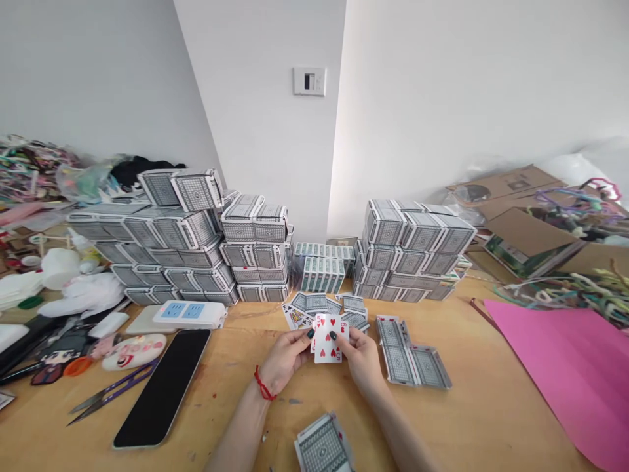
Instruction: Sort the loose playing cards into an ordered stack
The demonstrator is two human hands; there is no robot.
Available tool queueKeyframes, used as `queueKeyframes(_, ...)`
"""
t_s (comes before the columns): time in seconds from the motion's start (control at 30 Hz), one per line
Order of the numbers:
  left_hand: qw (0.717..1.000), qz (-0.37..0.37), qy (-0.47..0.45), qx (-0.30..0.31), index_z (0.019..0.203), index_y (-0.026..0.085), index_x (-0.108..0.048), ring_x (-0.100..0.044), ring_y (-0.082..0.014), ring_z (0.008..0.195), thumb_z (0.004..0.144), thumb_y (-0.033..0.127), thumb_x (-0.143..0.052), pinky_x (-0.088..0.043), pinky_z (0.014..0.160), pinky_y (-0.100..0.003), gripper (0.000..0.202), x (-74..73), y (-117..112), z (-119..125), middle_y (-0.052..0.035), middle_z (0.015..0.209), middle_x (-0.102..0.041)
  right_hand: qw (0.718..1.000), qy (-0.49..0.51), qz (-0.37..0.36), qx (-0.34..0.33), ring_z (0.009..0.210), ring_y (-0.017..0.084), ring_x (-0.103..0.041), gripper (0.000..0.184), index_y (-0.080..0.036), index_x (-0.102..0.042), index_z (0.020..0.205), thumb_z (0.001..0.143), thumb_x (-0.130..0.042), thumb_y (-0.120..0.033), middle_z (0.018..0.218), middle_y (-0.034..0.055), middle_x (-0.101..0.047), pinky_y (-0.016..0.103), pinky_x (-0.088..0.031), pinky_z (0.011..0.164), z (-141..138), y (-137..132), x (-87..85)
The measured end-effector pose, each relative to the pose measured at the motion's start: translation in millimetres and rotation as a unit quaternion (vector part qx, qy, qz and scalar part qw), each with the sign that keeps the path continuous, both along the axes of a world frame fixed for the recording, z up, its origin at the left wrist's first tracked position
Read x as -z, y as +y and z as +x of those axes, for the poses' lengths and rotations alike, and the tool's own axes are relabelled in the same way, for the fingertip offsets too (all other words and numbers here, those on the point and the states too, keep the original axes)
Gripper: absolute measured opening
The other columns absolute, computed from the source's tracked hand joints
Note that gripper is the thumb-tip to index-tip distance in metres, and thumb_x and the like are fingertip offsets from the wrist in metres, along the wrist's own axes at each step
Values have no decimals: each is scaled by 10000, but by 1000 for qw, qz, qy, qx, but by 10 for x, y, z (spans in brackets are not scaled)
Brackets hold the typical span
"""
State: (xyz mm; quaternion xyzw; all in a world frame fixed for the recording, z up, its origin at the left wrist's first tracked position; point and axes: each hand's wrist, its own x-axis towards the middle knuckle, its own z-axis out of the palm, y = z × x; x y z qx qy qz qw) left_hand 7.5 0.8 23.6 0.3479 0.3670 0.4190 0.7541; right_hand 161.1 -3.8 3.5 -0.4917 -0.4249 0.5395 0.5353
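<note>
Both my hands meet over the middle of the wooden table (491, 406), holding a small fan of playing cards (328, 337) face up; the front card is a five of hearts. My left hand (287, 357), with a red string at the wrist, pinches the cards' left edge. My right hand (358, 357) grips their right edge. Just behind the hands lie loose cards (319, 305), some face down, one a king. An opened, flattened card box (413, 359) lies right of my right hand. Another card box (322, 449) sits near the table's front edge between my forearms.
Stacks of boxed card decks stand at the back left (196, 242) and back right (413, 252). A black phone (164, 387), purple-handled scissors (111, 393) and a white power strip (189, 313) lie at left. A pink paper sheet (565, 367) and cardboard boxes (531, 223) lie at right.
</note>
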Motion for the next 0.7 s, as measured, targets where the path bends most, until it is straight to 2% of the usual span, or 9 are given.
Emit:
queueKeyframes(0.27, 1000, -1, 5, -21, 874, 104, -644, -597, -174, 750, 630, 308, -654, -451, 724, -289, 318, 43, 13, 11, -86, 788, -662, 999, 25, -11, -19, 491, 146, -536, 313, -149, -565, 633, 577, -652, -444, 526, -1, -596, 255, -424, 488, -14, 1, 3)
queueKeyframes(0.43, 999, -9, -1, -34, 898, 109, -645, -607, -190, 734, 617, 280, -665, -466, 682, -302, 329, 6, -5, 46, -92, 779, -671, 999, 41, -7, -29, 515, 150, -552, 277, -149, -564, 647, 589, -663, -401, 563, 5, -614, 256, -432, 506, -18, -14, -32)
queueKeyframes(0.57, 998, -17, -1, -62, 850, 119, -660, -610, -205, 769, 589, 258, -684, -470, 697, -315, 296, -20, -14, 78, -92, 823, -674, 998, 43, 0, -39, 520, 149, -547, 256, -149, -550, 629, 607, -654, -382, 571, 11, -615, 254, -427, 503, -12, -10, -26)
queueKeyframes(0.7, 996, -17, 29, -87, 815, 106, -666, -615, -200, 702, 578, 280, -685, -475, 659, -314, 295, -3, -9, 94, -89, 751, -679, 997, 52, -2, -48, 527, 157, -558, 266, -149, -545, 612, 609, -649, -394, 614, 31, -638, 257, -427, 496, -10, -5, -37)
